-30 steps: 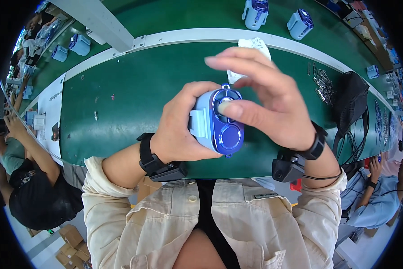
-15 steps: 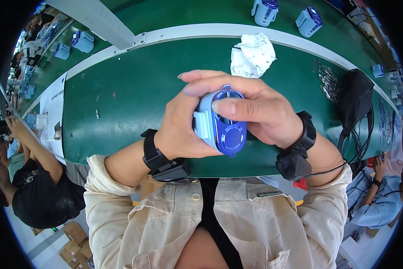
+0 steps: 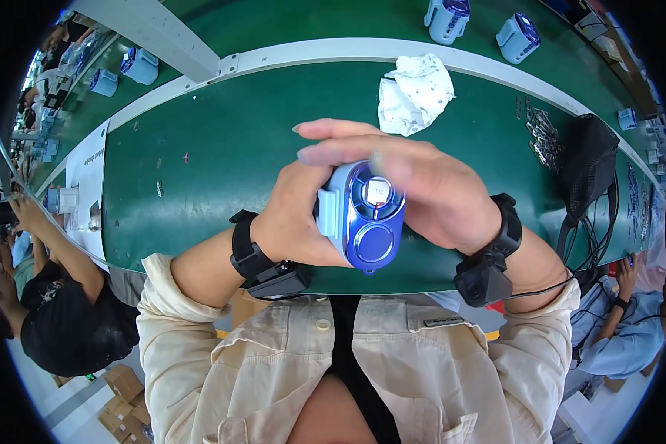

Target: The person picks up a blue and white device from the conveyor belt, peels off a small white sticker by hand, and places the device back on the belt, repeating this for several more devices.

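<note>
1. I have the blue device point(image 3: 362, 214) held up close over the near edge of the green table point(image 3: 222, 148), between both hands.
2. My left hand point(image 3: 296, 218) is wrapped around its pale blue side and pinches it firmly. My right hand point(image 3: 414, 185) arches over the top with its fingers stretched out flat towards the left, lying against the upper rim rather than pinching.
3. To do this well, I judge the left-hand clamp should stay steady and the round face should stay turned up to the camera, so the small square insert in the upper recess remains in sight.
4. The far side of the device and my right thumb are hidden, so I cannot tell whether the thumb presses anything.
5. The white crumpled cloth point(image 3: 414, 92) lies well apart behind. Two similar blue units point(image 3: 481, 26) stand beyond the pale rail, partly cut off.
</note>
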`<state>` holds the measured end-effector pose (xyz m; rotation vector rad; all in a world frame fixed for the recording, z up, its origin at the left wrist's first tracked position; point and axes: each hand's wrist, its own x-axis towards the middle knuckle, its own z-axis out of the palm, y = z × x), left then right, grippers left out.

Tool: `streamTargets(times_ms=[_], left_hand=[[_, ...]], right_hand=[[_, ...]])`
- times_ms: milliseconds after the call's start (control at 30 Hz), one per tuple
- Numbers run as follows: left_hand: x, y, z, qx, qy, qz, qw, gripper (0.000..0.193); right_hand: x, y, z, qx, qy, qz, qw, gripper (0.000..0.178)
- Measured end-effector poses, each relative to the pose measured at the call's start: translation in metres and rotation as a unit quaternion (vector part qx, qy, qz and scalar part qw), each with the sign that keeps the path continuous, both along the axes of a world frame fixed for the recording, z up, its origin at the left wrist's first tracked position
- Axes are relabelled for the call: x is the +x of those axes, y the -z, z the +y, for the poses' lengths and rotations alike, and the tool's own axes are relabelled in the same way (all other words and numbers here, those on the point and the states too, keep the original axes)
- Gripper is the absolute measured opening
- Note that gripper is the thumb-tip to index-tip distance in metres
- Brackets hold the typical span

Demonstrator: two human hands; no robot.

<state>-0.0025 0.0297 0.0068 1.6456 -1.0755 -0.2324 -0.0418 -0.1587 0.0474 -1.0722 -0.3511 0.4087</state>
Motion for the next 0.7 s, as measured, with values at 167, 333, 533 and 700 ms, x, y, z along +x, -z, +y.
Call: streamTargets(times_ms=[167, 333, 533, 700], left_hand=[[0.0, -0.005, -0.008, -0.029, -0.016, 0.005, 0.999, 0.081], [0.001, -0.003, -0.007, -0.046, -0.011, 0.006, 0.999, 0.081], [0.008, -0.002, -0.007, -0.049, 0.009, -0.033, 0.998, 0.091], [0.006, 0.005, -0.004, -0.037, 0.031, 0.035, 0.998, 0.095]], right_hand=[[0.001, 0.003, -0.005, -0.016, -0.018, -0.038, 0.999, 0.043], [-0.001, 0.008, -0.002, 0.001, -0.016, -0.036, 0.999, 0.041], [-0.007, 0.012, 0.008, -0.009, 0.059, -0.071, 0.996, 0.04], [-0.003, 0.004, 0.003, 0.012, 0.044, -0.035, 0.998, 0.04]])
